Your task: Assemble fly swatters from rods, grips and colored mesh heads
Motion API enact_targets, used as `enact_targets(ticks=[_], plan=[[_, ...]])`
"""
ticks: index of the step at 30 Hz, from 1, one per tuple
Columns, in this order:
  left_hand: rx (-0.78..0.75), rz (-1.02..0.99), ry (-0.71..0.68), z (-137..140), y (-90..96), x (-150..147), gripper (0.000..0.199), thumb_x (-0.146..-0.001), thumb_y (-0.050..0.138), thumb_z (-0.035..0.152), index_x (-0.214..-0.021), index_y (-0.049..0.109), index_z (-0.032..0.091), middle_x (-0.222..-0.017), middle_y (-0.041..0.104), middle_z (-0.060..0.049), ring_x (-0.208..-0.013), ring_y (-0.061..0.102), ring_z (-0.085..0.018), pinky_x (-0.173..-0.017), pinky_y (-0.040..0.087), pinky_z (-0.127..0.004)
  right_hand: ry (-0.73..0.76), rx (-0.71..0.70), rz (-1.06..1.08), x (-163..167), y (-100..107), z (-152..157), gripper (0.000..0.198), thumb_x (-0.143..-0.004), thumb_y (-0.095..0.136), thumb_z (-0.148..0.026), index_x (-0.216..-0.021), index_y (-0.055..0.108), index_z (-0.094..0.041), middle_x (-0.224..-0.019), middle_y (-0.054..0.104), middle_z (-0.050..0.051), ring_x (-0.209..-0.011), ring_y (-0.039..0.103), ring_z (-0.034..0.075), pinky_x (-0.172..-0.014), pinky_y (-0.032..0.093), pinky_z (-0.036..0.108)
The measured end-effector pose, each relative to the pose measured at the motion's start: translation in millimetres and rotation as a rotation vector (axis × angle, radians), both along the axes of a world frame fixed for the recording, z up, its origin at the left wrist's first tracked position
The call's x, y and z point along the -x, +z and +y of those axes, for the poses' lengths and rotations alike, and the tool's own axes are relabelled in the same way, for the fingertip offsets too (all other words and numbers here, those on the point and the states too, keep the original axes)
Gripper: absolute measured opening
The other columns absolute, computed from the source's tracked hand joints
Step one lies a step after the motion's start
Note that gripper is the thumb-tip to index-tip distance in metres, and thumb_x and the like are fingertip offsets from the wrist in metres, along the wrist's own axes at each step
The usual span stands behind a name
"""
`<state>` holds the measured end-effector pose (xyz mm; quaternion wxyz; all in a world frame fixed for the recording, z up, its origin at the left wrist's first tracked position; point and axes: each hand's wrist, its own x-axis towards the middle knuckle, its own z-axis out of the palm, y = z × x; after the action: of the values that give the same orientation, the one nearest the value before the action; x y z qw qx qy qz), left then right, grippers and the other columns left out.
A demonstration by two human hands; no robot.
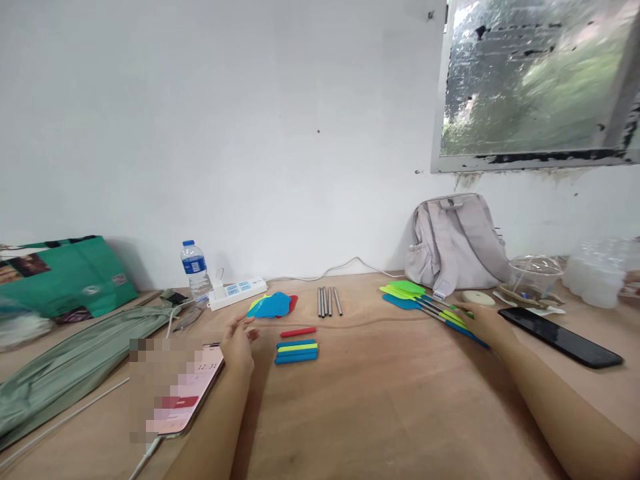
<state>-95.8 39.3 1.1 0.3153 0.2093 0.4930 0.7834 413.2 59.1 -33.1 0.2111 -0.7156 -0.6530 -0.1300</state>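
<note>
My left hand (239, 343) is open, its fingers apart at the front edge of a pile of flat swatter heads (271, 305), blue on top with yellow and red ones beneath. Whether the fingertips touch the pile, I cannot tell. On the right, my right hand (481, 325) closes around the handle end of a fly swatter in a bunch of fly swatters (435, 312) with green and blue heads, metal rods and coloured handles. Several loose metal rods (328, 302) lie mid-table. Nearer me are a red handle (299, 332) and a stack of blue and yellow handles (297, 352).
A lit phone (193, 393) with a cable lies left of my left forearm. Behind stand a power strip (237, 294) and water bottle (194, 270). A green bag (75, 277) is far left; a grey backpack (453, 243), black phone (560, 337) and plastic cup (535, 275) are right.
</note>
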Motion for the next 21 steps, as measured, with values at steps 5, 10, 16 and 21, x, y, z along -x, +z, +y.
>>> enact_targets(ticks=[5, 10, 16, 21], plan=[[0.055, 0.003, -0.009, 3, -5.7, -1, 0.017, -0.059, 0.049, 0.011, -0.073, 0.056, 0.017, -0.067, 0.059, 0.003, -0.043, 0.048, -0.006, -0.049, 0.043, -0.023, -0.028, 0.024, 0.023, 9, 1, -2, 0.037, -0.081, 0.038, -0.036, -0.103, 0.063, -0.021, -0.086, 0.068, 0.010, -0.079, 0.062, 0.026, -0.064, 0.043, 0.032], [0.098, 0.021, -0.026, 9, -12.1, 3, 0.016, -0.059, 0.050, 0.012, -0.073, 0.056, 0.017, -0.068, 0.059, 0.002, -0.044, 0.048, -0.007, -0.048, 0.041, -0.023, 0.055, -0.146, 0.019, 16, 7, -3, 0.032, -0.078, 0.041, -0.030, -0.097, 0.064, -0.018, -0.096, 0.065, 0.010, -0.086, 0.059, 0.025, -0.076, 0.042, 0.035], [0.117, 0.095, -0.067, 18, -22.6, 5, 0.014, -0.060, 0.049, 0.014, -0.073, 0.055, 0.017, -0.066, 0.058, 0.001, -0.045, 0.048, -0.009, -0.047, 0.040, -0.024, 0.302, -0.274, 0.050, 40, 14, -3, 0.027, -0.077, 0.043, -0.026, -0.092, 0.064, -0.016, -0.095, 0.063, 0.010, -0.092, 0.055, 0.022, -0.083, 0.040, 0.035], [0.097, 0.239, -0.113, 19, -29.1, -1, 0.011, -0.059, 0.052, 0.014, -0.068, 0.058, 0.016, -0.062, 0.059, 0.001, -0.045, 0.046, -0.010, -0.048, 0.038, -0.023, 0.563, -0.184, 0.014, 107, 14, -19, 0.024, -0.078, 0.041, -0.020, -0.090, 0.062, -0.020, -0.094, 0.061, 0.007, -0.093, 0.052, 0.021, -0.084, 0.038, 0.035]])
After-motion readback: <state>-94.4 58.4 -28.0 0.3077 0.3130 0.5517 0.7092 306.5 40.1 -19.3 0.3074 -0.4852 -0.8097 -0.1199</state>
